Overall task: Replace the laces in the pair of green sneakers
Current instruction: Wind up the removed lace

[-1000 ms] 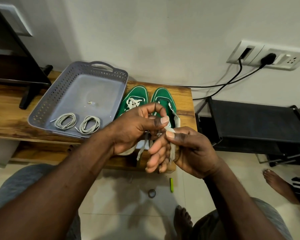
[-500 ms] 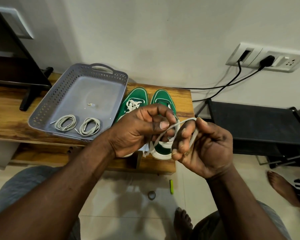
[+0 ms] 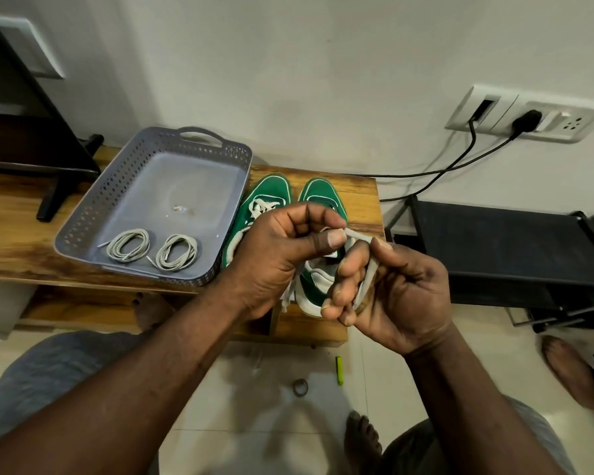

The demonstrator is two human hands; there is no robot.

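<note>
Item: lace [image 3: 367,281], right of tray [image 3: 79,231]; left hand [image 3: 282,255] pinches it, right hand [image 3: 398,296] curls round its coil. Risk: slack loops may slip off and tangle.

Showing green with white trim on the sneakers [image 3: 270,192], far centre. Showing pale grey with diamond-hole rows on the walls of the basket [image 3: 83,231], left. Showing off-white on the coiled laces [image 3: 129,245], streaked brown on the table [image 3: 11,231], yellow-green on the near stick [image 3: 339,370].

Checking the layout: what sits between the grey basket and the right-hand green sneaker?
The other green sneaker, white lace in place, stands between the basket and the right-hand sneaker, close beside the basket's wall, seen in the head view.
</note>
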